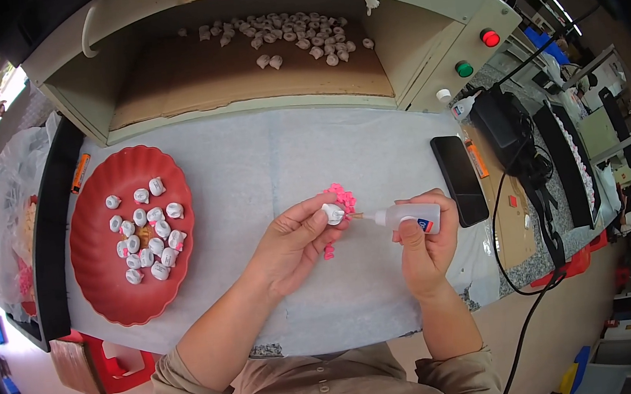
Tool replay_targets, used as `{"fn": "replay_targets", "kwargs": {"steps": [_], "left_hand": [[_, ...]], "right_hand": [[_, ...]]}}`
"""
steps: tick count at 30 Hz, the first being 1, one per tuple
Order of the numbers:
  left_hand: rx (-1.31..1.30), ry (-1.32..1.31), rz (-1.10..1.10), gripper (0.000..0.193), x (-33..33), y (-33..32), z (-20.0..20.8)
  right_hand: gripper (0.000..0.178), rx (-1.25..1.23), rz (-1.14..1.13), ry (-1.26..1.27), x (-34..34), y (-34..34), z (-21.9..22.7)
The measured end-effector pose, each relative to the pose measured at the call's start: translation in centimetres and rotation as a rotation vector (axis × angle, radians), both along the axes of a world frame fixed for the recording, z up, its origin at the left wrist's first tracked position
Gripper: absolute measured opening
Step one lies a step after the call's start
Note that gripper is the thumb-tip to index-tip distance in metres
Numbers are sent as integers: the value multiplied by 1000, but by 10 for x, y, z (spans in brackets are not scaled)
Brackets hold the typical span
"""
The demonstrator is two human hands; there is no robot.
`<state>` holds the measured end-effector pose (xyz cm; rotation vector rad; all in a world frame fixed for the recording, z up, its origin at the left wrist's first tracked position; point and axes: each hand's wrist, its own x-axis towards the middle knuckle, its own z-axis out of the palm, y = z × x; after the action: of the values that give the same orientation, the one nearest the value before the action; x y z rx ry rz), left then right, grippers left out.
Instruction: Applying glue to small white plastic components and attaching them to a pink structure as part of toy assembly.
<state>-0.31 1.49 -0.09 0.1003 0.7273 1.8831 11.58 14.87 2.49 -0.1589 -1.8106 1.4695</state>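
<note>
Between the thumb and fingers of my left hand (pixel 290 247) is a small white rounded figurine piece (pixel 333 213). My right hand (pixel 430 250) is wrapped round a translucent white glue bottle (pixel 402 217), tilted sideways with its thin nozzle pointing left at the piece. Whether the tip touches the piece is hard to tell. Just behind and below my left fingers lies a cluster of small pink pieces (pixel 342 196) on the white table cover. Left of my hands, a red scalloped oval tray (pixel 97 274) holds several similar white pieces, a few with pink on them.
A beige metal cabinet (pixel 431 54) with red and green buttons stands at the back, many white pieces (pixel 298 29) on its brown floor. A black phone (pixel 460 180), an orange tube (pixel 476 159) and a black power adapter (pixel 503 127) with cables lie right. Another orange tube (pixel 81 174) lies left.
</note>
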Motion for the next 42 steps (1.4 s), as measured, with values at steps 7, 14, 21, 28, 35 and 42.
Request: {"fn": "replay_targets", "kwargs": {"steps": [7, 14, 21, 28, 35, 42], "left_hand": [[-4, 22, -6, 24, 2, 0, 2], [13, 25, -7, 23, 2, 0, 1], [4, 22, -9, 22, 3, 0, -2], [-7, 44, 6, 21, 4, 2, -1], [-18, 63, 0, 21, 3, 0, -4], [-23, 31, 10, 21, 3, 0, -2]], "right_hand": [[24, 15, -2, 18, 0, 1, 0], [24, 83, -13, 6, 2, 1, 0], [25, 88, -28, 22, 1, 0, 0], [25, 168, -41, 21, 2, 0, 0], [33, 465, -96, 79, 1, -2, -1], [42, 686, -108, 106, 3, -4, -1]]}}
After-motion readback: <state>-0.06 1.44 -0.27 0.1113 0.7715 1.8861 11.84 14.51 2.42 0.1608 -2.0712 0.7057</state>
